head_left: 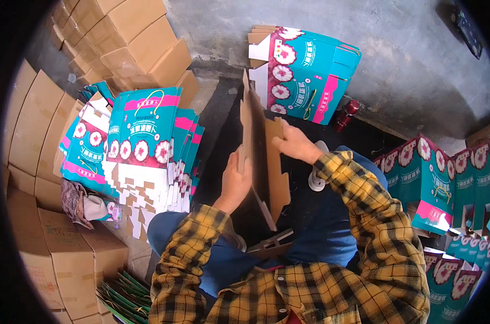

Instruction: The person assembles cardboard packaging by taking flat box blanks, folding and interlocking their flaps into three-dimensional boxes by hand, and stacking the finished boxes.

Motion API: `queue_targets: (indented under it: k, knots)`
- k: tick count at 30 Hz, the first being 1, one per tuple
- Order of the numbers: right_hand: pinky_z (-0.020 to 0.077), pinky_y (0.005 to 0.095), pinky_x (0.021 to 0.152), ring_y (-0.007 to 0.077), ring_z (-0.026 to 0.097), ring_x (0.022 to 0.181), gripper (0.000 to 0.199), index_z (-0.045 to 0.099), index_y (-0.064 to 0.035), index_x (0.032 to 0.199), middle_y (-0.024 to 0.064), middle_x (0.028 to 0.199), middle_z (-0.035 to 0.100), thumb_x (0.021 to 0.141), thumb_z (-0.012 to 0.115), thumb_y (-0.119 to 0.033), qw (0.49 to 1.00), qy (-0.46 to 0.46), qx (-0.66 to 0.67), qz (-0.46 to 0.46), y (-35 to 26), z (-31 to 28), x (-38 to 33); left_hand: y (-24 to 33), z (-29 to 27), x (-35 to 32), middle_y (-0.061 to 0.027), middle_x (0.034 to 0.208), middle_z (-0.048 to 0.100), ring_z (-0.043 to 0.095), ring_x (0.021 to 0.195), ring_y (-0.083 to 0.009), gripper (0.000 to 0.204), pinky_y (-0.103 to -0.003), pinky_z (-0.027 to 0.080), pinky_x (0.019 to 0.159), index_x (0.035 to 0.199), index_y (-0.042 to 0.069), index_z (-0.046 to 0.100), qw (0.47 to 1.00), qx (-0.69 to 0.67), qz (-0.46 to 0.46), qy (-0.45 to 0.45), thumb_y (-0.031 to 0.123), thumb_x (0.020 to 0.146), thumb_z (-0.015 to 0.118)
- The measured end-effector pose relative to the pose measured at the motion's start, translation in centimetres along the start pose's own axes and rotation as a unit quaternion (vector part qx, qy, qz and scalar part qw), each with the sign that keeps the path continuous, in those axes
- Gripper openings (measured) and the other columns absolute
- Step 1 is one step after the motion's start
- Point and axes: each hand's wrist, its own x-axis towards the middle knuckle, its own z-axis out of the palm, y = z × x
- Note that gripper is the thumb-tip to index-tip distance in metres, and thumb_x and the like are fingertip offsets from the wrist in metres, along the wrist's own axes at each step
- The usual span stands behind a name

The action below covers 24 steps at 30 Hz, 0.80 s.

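Between my hands a partly opened cardboard box [278,181] stands upright, its bare brown inside facing me. My left hand [235,182] presses against its left panel, thumb up, fingers partly hidden by the panel. On the other side my right hand [299,142] is closed round the edge of the right panel near its top. Both hands are above the dark floor in front of my bent legs. A stack of flattened teal and pink printed boxes [142,127] lies to my left. Beyond my hands, another such stack [323,65] leans against the wall.
Brown cartons [139,46] are piled at the left. Several set-up teal boxes [434,181] stand at the right. A dark red bottle [346,115] is by the grey wall [396,59]. Crumpled cloth [76,202] and a green bundle with cords [125,297] lie at the left.
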Motion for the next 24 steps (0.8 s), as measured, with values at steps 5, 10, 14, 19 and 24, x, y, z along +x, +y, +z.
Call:
queue_targets:
  k: [5, 10, 14, 19, 24]
  knots:
    - [0.0530, 0.0441, 0.079, 0.0406, 0.064, 0.091, 0.048, 0.045, 0.0050, 0.125, 0.0276, 0.097, 0.064, 0.084, 0.055, -0.019, 0.999, 0.040, -0.002, 0.017, 1.9, -3.8, 2.0, 0.1, -2.2, -1.3, -0.0227, 0.121, 0.054, 0.057, 0.108, -0.0399, 0.042, -0.041, 0.048, 0.091, 0.134, -0.001, 0.044, 0.997, 0.041, 0.060, 0.026, 0.012, 0.094, 0.049]
    - [0.0567, 0.0328, 0.054, 0.0201, 0.067, 0.073, 0.046, 0.043, 0.0037, 0.127, 0.0145, 0.094, 0.065, 0.088, 0.053, -0.017, 0.988, 0.063, 0.125, 0.072, 6.2, -7.2, 4.7, 3.0, -3.7, -2.6, -0.0218, 0.120, 0.055, 0.058, 0.104, -0.0387, 0.046, -0.043, 0.050, 0.085, 0.135, 0.001, 0.044, 0.991, 0.098, 0.046, -0.082, 0.009, 0.091, 0.052]
    - [0.0578, 0.0325, 0.056, 0.0215, 0.066, 0.073, 0.052, 0.038, 0.0055, 0.132, 0.0162, 0.097, 0.063, 0.088, 0.054, -0.016, 0.989, 0.049, 0.114, 0.076, 5.7, -5.4, 5.2, 2.6, -3.6, -3.2, -0.0207, 0.125, 0.051, 0.054, 0.112, -0.0356, 0.058, -0.040, 0.047, 0.091, 0.139, 0.005, 0.041, 0.959, 0.204, 0.126, -0.151, 0.003, 0.083, 0.058]
    - [0.0557, 0.0341, 0.057, 0.0245, 0.067, 0.072, 0.042, 0.045, 0.0077, 0.120, 0.0220, 0.093, 0.063, 0.086, 0.055, -0.016, 0.996, 0.040, 0.067, 0.043, 5.4, -5.1, 5.4, 2.1, -3.6, -3.2, -0.0218, 0.134, 0.043, 0.046, 0.121, -0.0395, 0.059, -0.046, 0.040, 0.101, 0.129, 0.007, 0.050, 0.945, 0.181, 0.194, -0.192, 0.015, 0.075, 0.073]
    - [0.0528, 0.0419, 0.075, 0.0381, 0.065, 0.088, 0.046, 0.045, 0.0071, 0.121, 0.0291, 0.097, 0.062, 0.086, 0.054, -0.020, 0.996, 0.072, 0.001, 0.046, 5.7, -4.3, 4.8, 1.9, -3.2, -2.9, -0.0228, 0.141, 0.036, 0.039, 0.128, -0.0402, 0.069, -0.048, 0.034, 0.107, 0.128, 0.008, 0.052, 0.933, 0.189, 0.192, -0.238, 0.031, 0.068, 0.080]
